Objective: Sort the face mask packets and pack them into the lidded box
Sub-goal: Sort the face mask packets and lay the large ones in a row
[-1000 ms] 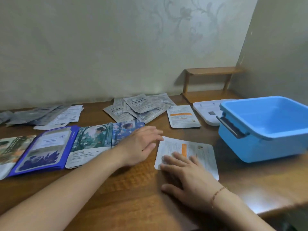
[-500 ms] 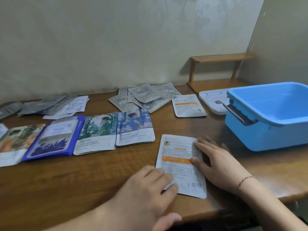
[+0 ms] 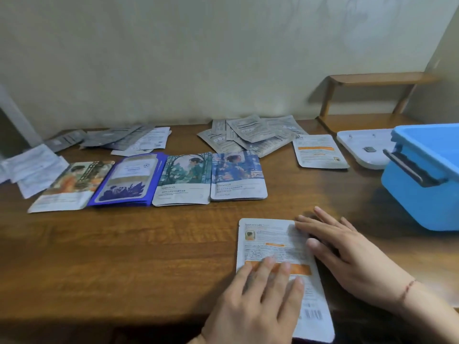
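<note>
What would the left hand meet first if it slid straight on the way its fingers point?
Probably nothing soon: the left hand points up along the white orange-banded packet, then bare wooden table; depth is uncertain.

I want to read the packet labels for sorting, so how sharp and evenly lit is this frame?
Head view: the packet under both hands shows soft, unreadable print; the far-left packets are smeared worst; wide-angle bending tilts the wall corner at right; the table carries a dull sheen before the blue box; the hands cast soft shadows.

Single head-worn view, close above the surface (image 3: 124, 256), facing forward and down; wall at 12 o'clock.
</note>
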A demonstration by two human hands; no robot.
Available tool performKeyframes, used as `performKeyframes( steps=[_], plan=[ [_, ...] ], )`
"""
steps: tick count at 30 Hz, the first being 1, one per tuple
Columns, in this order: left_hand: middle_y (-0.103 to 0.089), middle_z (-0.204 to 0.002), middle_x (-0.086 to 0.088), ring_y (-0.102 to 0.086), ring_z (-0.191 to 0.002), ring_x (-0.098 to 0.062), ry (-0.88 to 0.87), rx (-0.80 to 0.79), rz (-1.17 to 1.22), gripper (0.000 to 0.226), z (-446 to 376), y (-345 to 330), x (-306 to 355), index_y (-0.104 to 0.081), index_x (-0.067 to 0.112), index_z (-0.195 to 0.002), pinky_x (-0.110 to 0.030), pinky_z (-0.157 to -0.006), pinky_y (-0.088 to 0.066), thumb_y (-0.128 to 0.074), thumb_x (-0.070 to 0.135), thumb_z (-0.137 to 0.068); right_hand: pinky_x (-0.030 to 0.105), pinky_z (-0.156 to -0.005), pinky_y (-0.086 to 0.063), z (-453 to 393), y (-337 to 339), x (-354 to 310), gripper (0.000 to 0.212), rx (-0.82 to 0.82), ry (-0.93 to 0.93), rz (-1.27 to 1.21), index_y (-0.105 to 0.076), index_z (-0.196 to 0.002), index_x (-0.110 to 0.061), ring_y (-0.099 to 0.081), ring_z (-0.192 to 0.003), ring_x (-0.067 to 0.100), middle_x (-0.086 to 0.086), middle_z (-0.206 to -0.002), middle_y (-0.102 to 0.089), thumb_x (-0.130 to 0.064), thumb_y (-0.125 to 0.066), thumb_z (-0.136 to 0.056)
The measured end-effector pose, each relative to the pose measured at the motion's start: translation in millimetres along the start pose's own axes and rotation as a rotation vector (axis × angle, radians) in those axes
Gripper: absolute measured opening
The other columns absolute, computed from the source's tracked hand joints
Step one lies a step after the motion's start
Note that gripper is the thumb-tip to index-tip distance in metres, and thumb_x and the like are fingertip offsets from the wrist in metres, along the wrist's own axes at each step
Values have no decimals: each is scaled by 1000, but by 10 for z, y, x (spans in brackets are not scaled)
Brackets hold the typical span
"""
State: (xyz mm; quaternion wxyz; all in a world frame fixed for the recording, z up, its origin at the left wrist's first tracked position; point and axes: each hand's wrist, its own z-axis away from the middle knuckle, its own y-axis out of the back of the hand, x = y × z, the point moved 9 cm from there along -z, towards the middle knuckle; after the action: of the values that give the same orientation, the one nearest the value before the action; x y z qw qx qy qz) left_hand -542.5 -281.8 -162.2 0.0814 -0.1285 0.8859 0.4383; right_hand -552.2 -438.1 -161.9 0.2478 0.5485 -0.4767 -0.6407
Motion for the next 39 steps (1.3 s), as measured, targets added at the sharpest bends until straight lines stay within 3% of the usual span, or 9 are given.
performKeyframes(
  steps=[4,6,9,13,16,21,27,32,39],
  plan=[
    [-74,-110,-4,-70,-100,-10,53,236,248,23,48,462,-615,-69,11,-113,-26,-79,-58,-51,14,-100,21,-102,-44,37,361,-171,27,506,8,-574,-68,-108,-36,-54,-123,3,-22,-119,-66,-43,-57,-85],
    [-75,-84,3,-67,-76,0,475,429,617,31,146,656,-1330,-66,11,-89,-12,-69,-53,-45,28,-104,38,-95,-51,5,331,-226,40,722,12,-1067,-71,-101,-21,-65,-111,20,2,-111,-72,-49,-74,-73],
    [-72,-77,11,-67,-73,-4,1377,768,1326,22,624,415,-1902,-62,25,-92,-16,-67,-50,-54,43,-84,44,-90,-55,-502,-135,-717,91,371,-42,-1410,-65,-114,-22,-65,-112,22,6,-119,-69,-65,-89,-37],
    [-71,-97,1,-64,-91,-14,1672,860,1491,12,857,385,-2030,-60,25,-101,-34,-77,-49,-58,29,-89,43,-71,-59,-1056,-349,-1419,89,98,-48,-1494,-62,-120,-17,-70,-99,30,14,-113,-70,-43,-95,-42],
    [-76,-87,-5,-70,-87,-24,1624,824,1430,18,1048,520,-2268,-65,22,-101,-42,-81,-54,-66,18,-83,34,-58,-57,-1374,-305,-1595,45,155,-90,-1426,-64,-114,-17,-72,-83,27,16,-103,-72,-9,-78,-72],
    [-76,-96,-6,-71,-96,-21,1437,546,1200,34,1530,810,-3086,-66,27,-112,-38,-88,-53,-72,11,-82,38,-62,-58,-2173,-364,-2279,37,32,-1,-1087,-66,-111,-11,-73,-77,27,15,-98,-72,1,-75,-77],
    [-72,-101,10,-69,-90,0,1455,230,722,21,1984,703,-4274,-71,26,-106,-17,-66,-54,-68,13,-90,30,-63,-56,-3427,-806,-3177,45,-39,149,-398,-67,-116,-22,-67,-81,19,1,-104,-69,-24,-82,-74],
    [-64,-117,12,-58,-105,-6,1430,-81,341,26,2271,433,-4723,-67,33,-115,-17,-80,-46,-69,29,-90,40,-95,-46,-3977,-1450,-3266,48,-141,120,1,-63,-117,-38,-61,-103,21,-8,-112,-66,-49,-78,-72],
    [-36,-142,15,-28,-133,-9,1209,-511,136,71,2123,419,-4483,-37,36,-147,-33,-110,-33,-57,64,-85,41,-100,-39,-4066,-1712,-3459,48,-255,285,227,-56,-126,-40,-51,-118,22,-9,-122,-62,-61,-58,-82]
  ],
)
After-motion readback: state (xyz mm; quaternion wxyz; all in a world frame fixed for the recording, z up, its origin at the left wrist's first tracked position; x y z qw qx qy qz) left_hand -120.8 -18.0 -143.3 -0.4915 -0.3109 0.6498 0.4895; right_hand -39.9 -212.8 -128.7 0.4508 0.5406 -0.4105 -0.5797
